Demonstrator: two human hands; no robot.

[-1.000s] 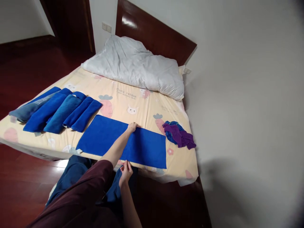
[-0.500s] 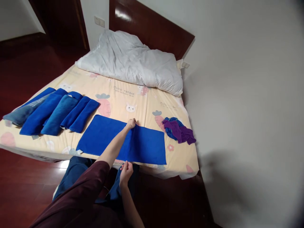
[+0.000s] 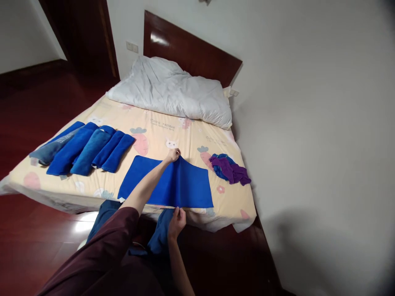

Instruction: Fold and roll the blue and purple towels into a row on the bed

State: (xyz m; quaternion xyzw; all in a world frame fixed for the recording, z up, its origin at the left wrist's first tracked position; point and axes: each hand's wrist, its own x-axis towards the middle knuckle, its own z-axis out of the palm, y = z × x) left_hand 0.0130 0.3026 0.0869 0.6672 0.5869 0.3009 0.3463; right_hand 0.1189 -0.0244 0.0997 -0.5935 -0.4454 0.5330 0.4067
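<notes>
A blue towel (image 3: 194,185) lies spread crosswise near the front edge of the bed, its middle lifted into a ridge. At the ridge's far end, my left hand (image 3: 173,155) pinches the long edge of the towel. My right hand (image 3: 177,222) pinches the near edge, just beyond the bed's front and above my knee. Both ends of the towel rest on the bed sheet (image 3: 191,135). To the left lie several blue towels (image 3: 89,152) folded into narrow strips, side by side.
A bunched heap of purple and blue cloths (image 3: 230,169) sits at the bed's right side. Across the head of the bed lies a white quilt (image 3: 175,90), against a dark wooden headboard (image 3: 194,53). A white wall (image 3: 296,123) stands at the right.
Both hands have pulled the towel's middle higher into a sharper ridge, and its two ends have drawn inward. The view has shifted slightly.
</notes>
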